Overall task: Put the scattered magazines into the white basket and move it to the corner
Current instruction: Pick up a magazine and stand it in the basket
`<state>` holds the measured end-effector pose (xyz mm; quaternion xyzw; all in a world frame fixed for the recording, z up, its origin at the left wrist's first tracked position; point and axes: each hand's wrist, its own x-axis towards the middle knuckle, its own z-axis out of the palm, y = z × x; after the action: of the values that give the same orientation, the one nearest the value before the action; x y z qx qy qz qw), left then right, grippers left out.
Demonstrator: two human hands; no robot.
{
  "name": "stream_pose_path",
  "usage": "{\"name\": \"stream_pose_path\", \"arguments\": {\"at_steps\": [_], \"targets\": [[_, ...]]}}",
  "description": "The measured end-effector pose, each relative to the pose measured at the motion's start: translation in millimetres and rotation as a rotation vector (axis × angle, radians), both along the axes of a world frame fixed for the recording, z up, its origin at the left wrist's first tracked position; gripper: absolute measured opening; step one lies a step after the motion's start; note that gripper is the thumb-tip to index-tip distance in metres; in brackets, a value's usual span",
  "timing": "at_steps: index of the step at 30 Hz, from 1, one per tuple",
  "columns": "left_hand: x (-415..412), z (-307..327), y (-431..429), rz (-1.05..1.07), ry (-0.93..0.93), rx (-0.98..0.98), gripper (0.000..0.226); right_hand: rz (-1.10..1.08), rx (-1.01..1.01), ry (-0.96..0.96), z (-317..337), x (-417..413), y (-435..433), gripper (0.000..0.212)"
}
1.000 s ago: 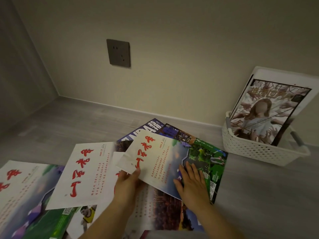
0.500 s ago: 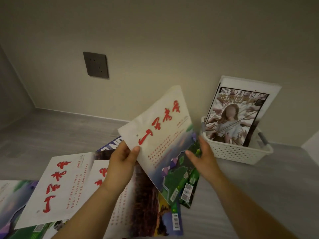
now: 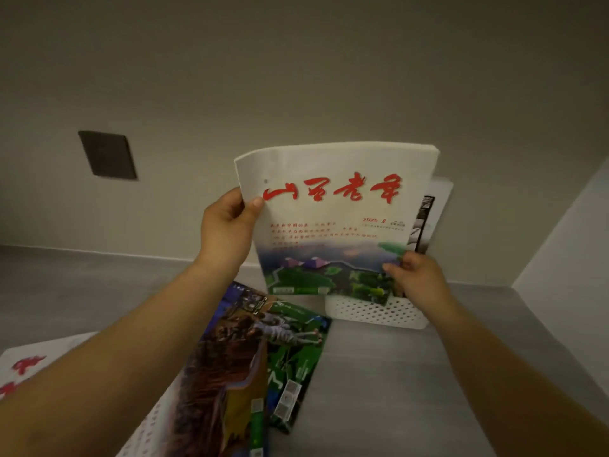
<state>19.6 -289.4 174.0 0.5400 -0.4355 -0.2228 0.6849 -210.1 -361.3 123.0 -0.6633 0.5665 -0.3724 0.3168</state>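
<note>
**Holding a magazine upright over the white basket**

Gripping the white magazine (image 3: 336,225) with red brush lettering, the left hand (image 3: 230,222) pinches its upper left edge, thumb on the cover. The right hand (image 3: 418,278) curls round the lower right corner. A 2-handed hold likely keeps the floppy cover vertical so it can slot in edge-first; the top edge bows backward all the same. Its bottom edge sits level with the top of the white basket (image 3: 372,311), which stands on the grey floor (image 3: 412,390) against the wall.

The magazine covers the basket's rim and inside, so I cannot tell whether its lower edge is already past the rim. Behind it, only a sliver of a standing magazine (image 3: 425,222) shows. At least 3 more lie on the floor: a green cover (image 3: 296,351), a brown-and-blue cover (image 3: 224,364) partly over it, and a white one (image 3: 26,367) cut off at the left and half hidden by the forearm. Their printing is too blurred to read. A dark wall socket (image 3: 107,155) sits to the left.
</note>
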Motion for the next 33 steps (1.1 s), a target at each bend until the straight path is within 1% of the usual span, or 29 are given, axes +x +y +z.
{"name": "stream_pose_path", "arguments": {"at_steps": [2,3,6,9,12,14,15,17,19,22,24,27,28,31,33], "targets": [[-16.5,7.6,-23.7,-0.036,-0.013,-0.01,0.019,-0.087,-0.067,-0.039,8.3,-19.9,-17.6,0.01],[-25.4,10.5,-35.3,-0.061,-0.026,-0.01,0.021,-0.132,-0.099,-0.062,10.8,-30.3,-26.7,0.015],[-53.6,11.7,-66.4,-0.1,-0.032,0.005,0.024,-0.212,-0.15,-0.066,9.8,-58.3,-53.0,0.021],[-78.5,1.4,-91.9,-0.115,-0.011,0.072,0.025,-0.218,-0.115,-0.051,-3.2,-78.4,-73.1,0.023],[-92.9,-11.7,-112.5,-0.134,-0.047,0.161,0.025,-0.209,-0.038,-0.073,-24.5,-91.0,-86.9,0.024],[-97.8,-20.8,-124.8,-0.142,-0.055,0.204,0.025,-0.196,0.014,-0.078,-39.0,-96.9,-95.0,0.016],[-99.9,-25.8,-131.1,-0.14,-0.063,0.226,0.024,-0.19,0.027,-0.067,-46.0,-99.3,-99.7,0.019],[-102.9,-36.4,-141.7,-0.099,-0.112,0.279,0.02,-0.18,0.045,-0.035,-57.7,-101.2,-108.1,0.037],[-103.4,-45.6,-152.2,-0.042,-0.197,0.33,0.021,-0.181,0.064,0.021,-64.7,-99.5,-116.3,0.041],[-103.2,-53.2,-166.9,-0.007,-0.375,0.389,0.025,-0.154,0.106,0.069,-76.6,-95.7,-127.2,0.041],[-104.1,-54.2,-177.5,-0.01,-0.434,0.384,0.025,-0.137,0.113,0.059,-83.8,-93.4,-130.8,0.038],[-103.8,-55.0,-192.4,0.012,-0.452,0.354,0.023,-0.154,0.092,0.013,-91.7,-89.5,-137.3,0.017],[-102.9,-56.1,-196.0,0.028,-0.449,0.352,0.023,-0.164,0.076,0.003,-93.4,-89.0,-140.2,0.015],[-99.3,-60.6,-204.0,0.102,-0.496,0.347,0.022,-0.189,0.047,0.01,-97.3,-90.1,-148.0,0.018],[-97.0,-63.5,-205.3,0.169,-0.488,0.319,0.027,-0.192,0.012,0.031,-95.9,-88.4,-148.9,0.022]]}}
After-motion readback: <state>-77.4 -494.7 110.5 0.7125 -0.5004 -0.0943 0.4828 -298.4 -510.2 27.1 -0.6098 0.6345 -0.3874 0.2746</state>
